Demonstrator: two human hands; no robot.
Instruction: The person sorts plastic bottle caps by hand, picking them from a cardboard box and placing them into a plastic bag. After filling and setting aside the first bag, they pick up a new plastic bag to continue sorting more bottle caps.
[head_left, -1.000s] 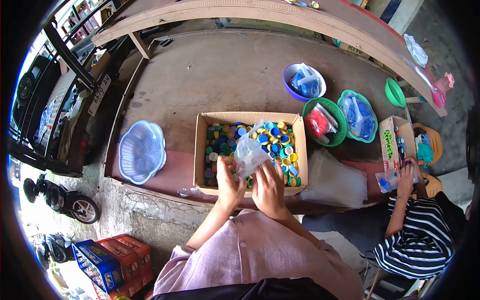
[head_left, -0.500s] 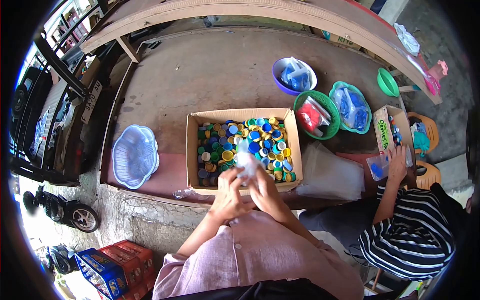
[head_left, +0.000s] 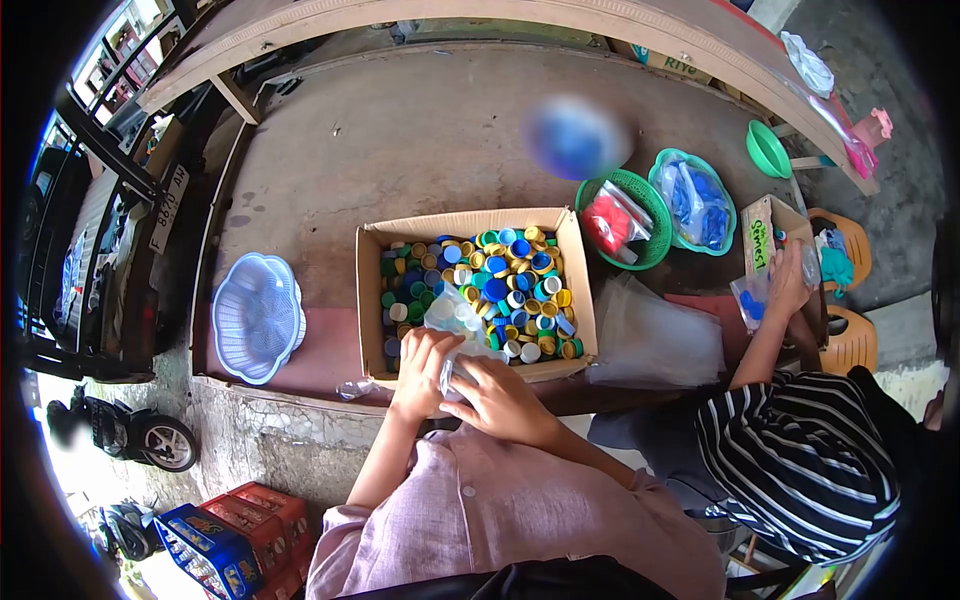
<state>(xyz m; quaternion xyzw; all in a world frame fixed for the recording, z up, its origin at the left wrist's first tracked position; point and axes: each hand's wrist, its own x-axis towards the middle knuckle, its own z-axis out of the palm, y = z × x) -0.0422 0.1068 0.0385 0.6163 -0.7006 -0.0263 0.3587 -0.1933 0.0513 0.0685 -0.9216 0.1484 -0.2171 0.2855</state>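
A clear plastic bag (head_left: 455,316) with pale, whitish pieces inside is gripped between my two hands at the near edge of the cardboard box. My left hand (head_left: 424,372) curls round the bag's left side. From the right, my right hand (head_left: 500,398) closes on the same bag, its fingers bent over the plastic. The cardboard box (head_left: 368,300) beneath holds many loose bottle caps (head_left: 495,290) in blue, yellow, green and white. Part of the bag is hidden behind my fingers.
A pale blue basket (head_left: 257,318) stands left of the box. To the right are a green basket (head_left: 655,215) with bagged red pieces, a teal basket (head_left: 727,235) with bagged blue pieces, and flat plastic bags (head_left: 660,340). A co-worker's hand (head_left: 790,285) touches a small bag.
My hands have moved left and towards me with the bag, which now shows more clearly over the box. The co-worker's hand has shifted up a little. The whole view has shifted slightly.
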